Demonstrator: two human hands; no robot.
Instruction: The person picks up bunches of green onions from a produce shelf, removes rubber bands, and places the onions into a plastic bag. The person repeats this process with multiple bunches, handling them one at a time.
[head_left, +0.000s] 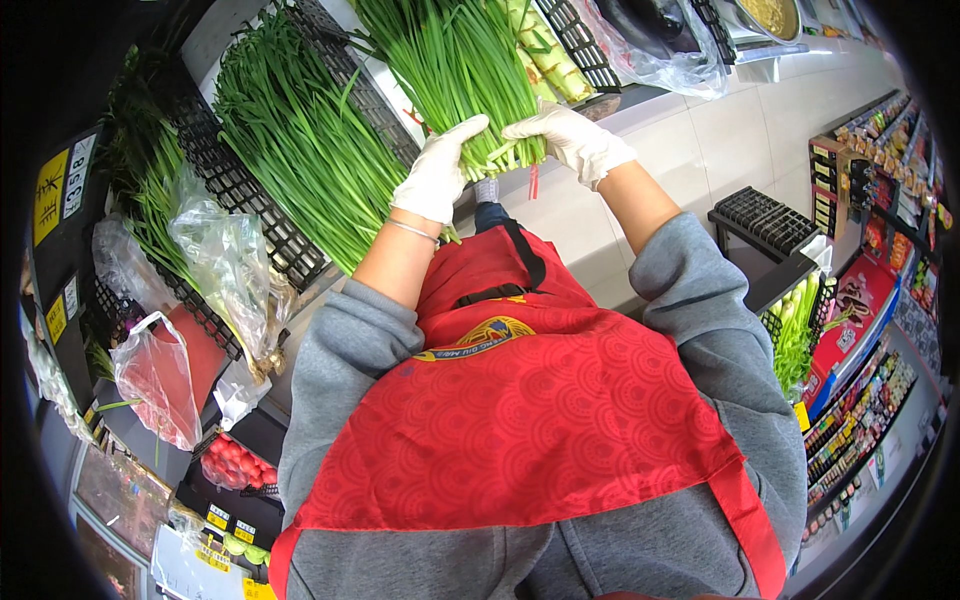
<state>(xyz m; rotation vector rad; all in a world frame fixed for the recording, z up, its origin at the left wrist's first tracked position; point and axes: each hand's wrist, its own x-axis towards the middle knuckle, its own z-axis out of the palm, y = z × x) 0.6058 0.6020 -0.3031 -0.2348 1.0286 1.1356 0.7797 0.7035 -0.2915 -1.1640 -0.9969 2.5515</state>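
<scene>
Both of my hands wear thin white gloves. My left hand (442, 165) rests on the left side of the cut stem ends of a thick bunch of green garlic chives (457, 67), thumb on top. From the right, my right hand (574, 139) grips the same stem ends, its fingertips near my left thumb. A red strip (533, 181) hangs below the stems. To the left, a second large heap of long green chives (300, 142) lies between black plastic crate walls. Pale green stalks (555, 60) lie just right of the held bunch.
Plastic bags (232, 255) cover leafy stalks at left, above a crate of red tomatoes (238, 461). A bagged dark item (660, 30) lies upper right. A black slatted stand (765, 217) and a crate of celery (796, 337) stand on the right, beside packed store shelves.
</scene>
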